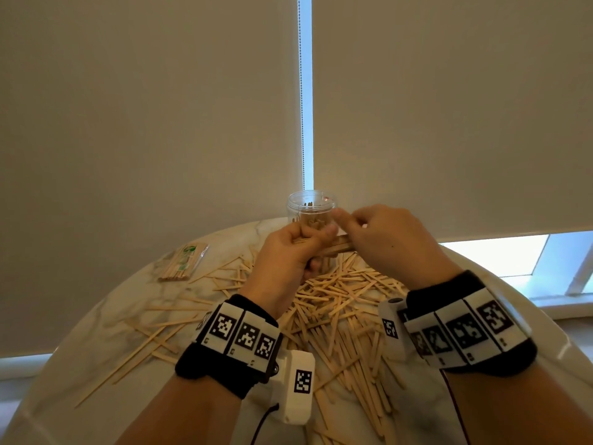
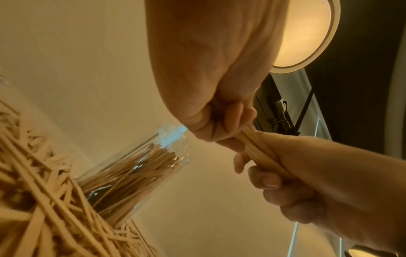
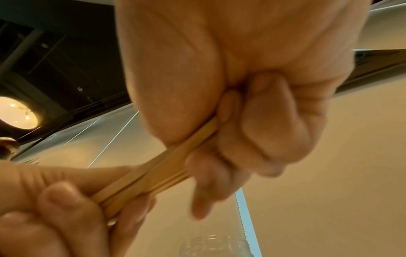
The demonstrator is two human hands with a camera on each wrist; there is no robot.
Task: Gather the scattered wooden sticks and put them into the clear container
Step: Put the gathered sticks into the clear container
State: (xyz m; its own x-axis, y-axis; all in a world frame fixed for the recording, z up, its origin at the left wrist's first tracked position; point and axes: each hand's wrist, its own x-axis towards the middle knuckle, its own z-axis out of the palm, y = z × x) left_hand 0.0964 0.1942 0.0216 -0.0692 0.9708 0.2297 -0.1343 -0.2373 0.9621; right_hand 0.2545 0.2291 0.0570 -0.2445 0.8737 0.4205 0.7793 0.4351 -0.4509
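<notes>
Both hands hold one bundle of flat wooden sticks just in front of the clear container, above the table. Left hand: fingers curled round one end of the bundle, thumb on top. Right hand: fingers curled round the other end; grip tight in the right wrist view. Bundle lies roughly level between the hands.

Container stands upright at the far edge of the marble table, lid off, partly filled with sticks standing on end. Loose sticks lie heaped on the table nearer than the container. A wrapped pack of sticks lies left of the container.
</notes>
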